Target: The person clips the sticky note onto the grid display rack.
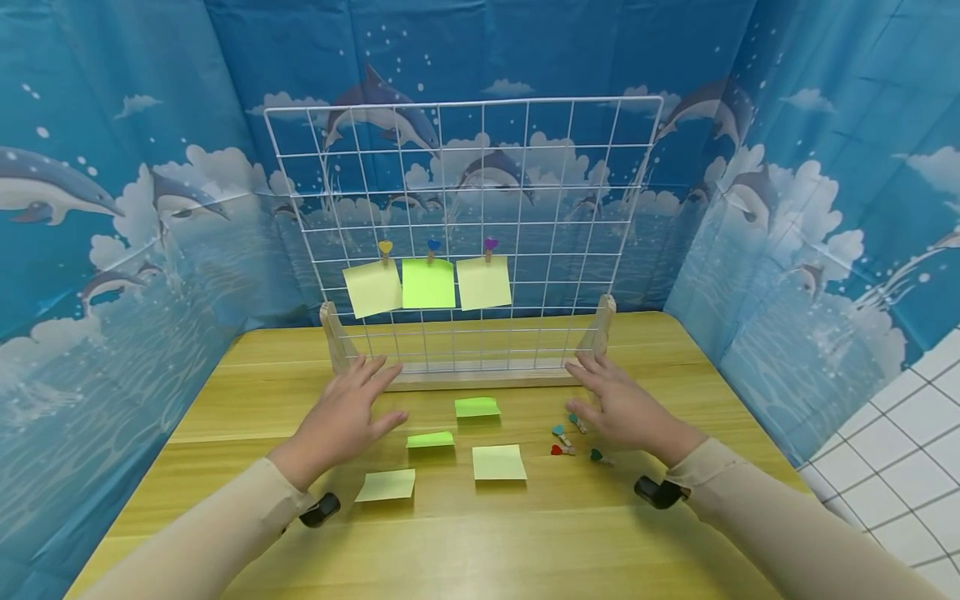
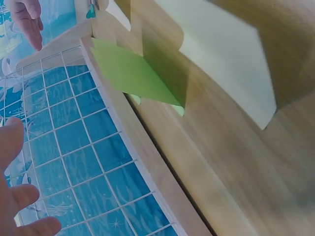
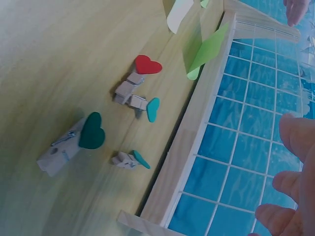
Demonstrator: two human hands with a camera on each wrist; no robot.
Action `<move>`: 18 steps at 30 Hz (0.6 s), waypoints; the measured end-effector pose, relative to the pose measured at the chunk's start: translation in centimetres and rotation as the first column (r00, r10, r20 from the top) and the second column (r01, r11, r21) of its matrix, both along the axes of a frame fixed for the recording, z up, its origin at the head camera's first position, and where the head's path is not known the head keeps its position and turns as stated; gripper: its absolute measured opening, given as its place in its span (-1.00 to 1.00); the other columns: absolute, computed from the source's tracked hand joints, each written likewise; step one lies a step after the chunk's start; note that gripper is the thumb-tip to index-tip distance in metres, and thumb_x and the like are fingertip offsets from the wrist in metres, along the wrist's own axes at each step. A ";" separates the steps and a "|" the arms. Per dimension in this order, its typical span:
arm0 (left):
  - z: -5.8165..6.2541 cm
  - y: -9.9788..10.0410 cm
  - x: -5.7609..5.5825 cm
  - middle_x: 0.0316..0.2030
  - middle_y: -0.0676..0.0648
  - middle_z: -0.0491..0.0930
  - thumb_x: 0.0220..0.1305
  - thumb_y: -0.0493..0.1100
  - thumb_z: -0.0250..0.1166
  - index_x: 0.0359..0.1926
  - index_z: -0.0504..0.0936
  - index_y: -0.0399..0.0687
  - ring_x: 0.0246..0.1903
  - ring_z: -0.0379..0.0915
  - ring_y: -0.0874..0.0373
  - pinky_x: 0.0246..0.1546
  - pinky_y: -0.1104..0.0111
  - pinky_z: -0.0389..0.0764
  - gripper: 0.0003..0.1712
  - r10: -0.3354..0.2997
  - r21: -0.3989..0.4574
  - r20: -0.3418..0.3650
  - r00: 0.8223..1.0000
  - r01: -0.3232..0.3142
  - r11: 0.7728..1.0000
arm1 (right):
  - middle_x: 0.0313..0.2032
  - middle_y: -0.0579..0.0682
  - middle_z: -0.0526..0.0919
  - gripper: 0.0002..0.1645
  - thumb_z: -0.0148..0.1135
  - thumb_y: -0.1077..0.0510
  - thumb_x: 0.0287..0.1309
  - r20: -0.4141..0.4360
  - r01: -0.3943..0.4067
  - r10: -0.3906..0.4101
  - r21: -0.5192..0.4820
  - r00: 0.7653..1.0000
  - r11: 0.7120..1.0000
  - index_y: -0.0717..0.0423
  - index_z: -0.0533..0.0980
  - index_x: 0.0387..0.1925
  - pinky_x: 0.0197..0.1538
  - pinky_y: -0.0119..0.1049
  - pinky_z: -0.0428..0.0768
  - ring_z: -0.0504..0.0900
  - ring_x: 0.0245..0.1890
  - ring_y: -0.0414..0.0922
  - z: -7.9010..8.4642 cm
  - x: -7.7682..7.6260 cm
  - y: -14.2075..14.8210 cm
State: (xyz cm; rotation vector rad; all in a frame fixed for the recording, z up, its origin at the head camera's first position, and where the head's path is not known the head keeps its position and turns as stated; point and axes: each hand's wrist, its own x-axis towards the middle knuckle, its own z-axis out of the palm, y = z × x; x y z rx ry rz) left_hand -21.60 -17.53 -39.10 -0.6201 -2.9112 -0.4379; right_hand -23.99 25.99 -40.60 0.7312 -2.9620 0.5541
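Note:
Both hands are spread with nothing in them, before the lower part of a white wire grid (image 1: pixel 551 187). My left hand (image 1: pixel 341 421) is near the grid's left wooden foot. By its right foot is my right hand (image 1: pixel 626 408), close to several small wooden clothespins (image 3: pixel 61 147) with red, teal and dark green hearts. Between the hands lie two bright green sticky notes (image 1: pixel 477 407) and two pale yellow ones (image 1: pixel 499 462), their edges lifting. On the grid, heart clothespins hold a pale yellow note (image 1: pixel 372 289), a bright green note (image 1: pixel 429 285) and another pale yellow note (image 1: pixel 484 285).
The grid stands upright in a wooden base (image 1: pixel 480 379) toward the back of the wooden table (image 1: pixel 480 550). Blue dolphin curtains (image 1: pixel 105 250) close off the back and both sides. White tiles (image 1: pixel 892 467) show at the lower right.

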 end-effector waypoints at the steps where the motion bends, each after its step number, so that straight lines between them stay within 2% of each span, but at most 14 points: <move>1: -0.1 -0.1 0.1 0.61 -0.24 0.20 0.45 0.29 0.30 0.62 0.29 0.09 0.61 -0.03 -0.40 0.50 -0.38 0.09 -0.12 0.003 -0.004 0.004 1.000 -0.003 1.000 | 0.62 0.34 0.11 -0.18 0.24 -0.09 0.51 0.003 0.000 0.000 -0.005 1.000 1.000 0.17 0.25 0.60 0.48 0.46 0.20 -0.01 0.60 0.49 -0.1 0.0 0.1; 11: -1.0 -0.5 0.8 0.59 -0.26 0.22 0.43 0.27 0.34 0.59 0.33 0.03 0.60 -0.02 -0.40 0.46 -0.41 0.15 -0.13 0.003 -0.004 0.006 1.000 -0.003 1.000 | 0.64 0.29 0.07 -0.16 0.24 -0.13 0.51 0.016 0.015 -0.016 0.004 1.000 1.000 0.14 0.24 0.60 0.48 0.45 0.21 -0.01 0.61 0.45 -1.2 0.6 0.6; 18: -1.7 -0.5 1.4 0.62 -0.25 0.17 0.43 0.27 0.34 0.60 0.31 0.06 0.63 -0.09 -0.39 0.45 -0.44 0.14 -0.12 0.018 -0.004 0.058 0.998 -0.018 1.000 | 0.63 0.33 0.08 -0.20 0.24 -0.07 0.52 0.032 0.029 -0.030 0.004 0.999 1.000 0.15 0.25 0.60 0.45 0.45 0.26 0.00 0.61 0.45 -1.7 1.1 0.6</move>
